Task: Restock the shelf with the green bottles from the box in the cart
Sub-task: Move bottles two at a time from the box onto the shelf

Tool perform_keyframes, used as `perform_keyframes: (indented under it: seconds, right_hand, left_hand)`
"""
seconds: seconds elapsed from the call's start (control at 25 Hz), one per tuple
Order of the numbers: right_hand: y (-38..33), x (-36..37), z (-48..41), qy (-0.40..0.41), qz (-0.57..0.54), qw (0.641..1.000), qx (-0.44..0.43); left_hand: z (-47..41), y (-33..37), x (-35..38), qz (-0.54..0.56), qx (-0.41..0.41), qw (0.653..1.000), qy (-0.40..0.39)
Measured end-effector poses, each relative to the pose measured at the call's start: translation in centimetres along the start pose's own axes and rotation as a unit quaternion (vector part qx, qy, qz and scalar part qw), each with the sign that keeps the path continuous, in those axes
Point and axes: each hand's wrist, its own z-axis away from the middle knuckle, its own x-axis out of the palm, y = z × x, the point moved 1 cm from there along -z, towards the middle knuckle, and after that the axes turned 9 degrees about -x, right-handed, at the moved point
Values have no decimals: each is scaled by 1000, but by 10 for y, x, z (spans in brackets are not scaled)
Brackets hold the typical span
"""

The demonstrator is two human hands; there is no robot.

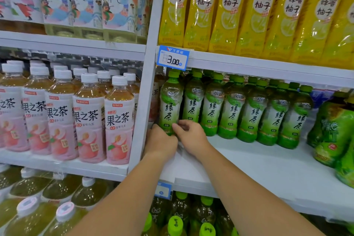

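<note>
The right hand (191, 136) pinches the end green bottle (170, 105) at its base; the left hand (161, 141) hides its grip. Pushed crooked, it could topple the neighbouring bottles (193, 101).

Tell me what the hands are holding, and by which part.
The leftmost green bottle, by its base: left hand at its left side, fingers of the right hand on its front.

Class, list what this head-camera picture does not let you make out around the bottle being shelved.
Head view: base of the leftmost green bottle, hidden behind the left hand and right hand.
Head view: box and cart, outside the frame.
Head view: small print on the price tag, too small.
</note>
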Motion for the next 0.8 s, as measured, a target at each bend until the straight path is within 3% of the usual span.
perform_keyframes:
  seconds: [0.24,0.48,0.8]
  right_hand:
    - [-1,-48,26,-20,33,998,56]
    - [9,-113,58,-22,71,994,84]
    - [-7,-168,119,26,1,975,222]
  left_hand:
    - [13,2,-6,100,39,994,20]
    - [28,2,-9,84,92,991,50]
    - [102,27,5,12,-25,986,-166]
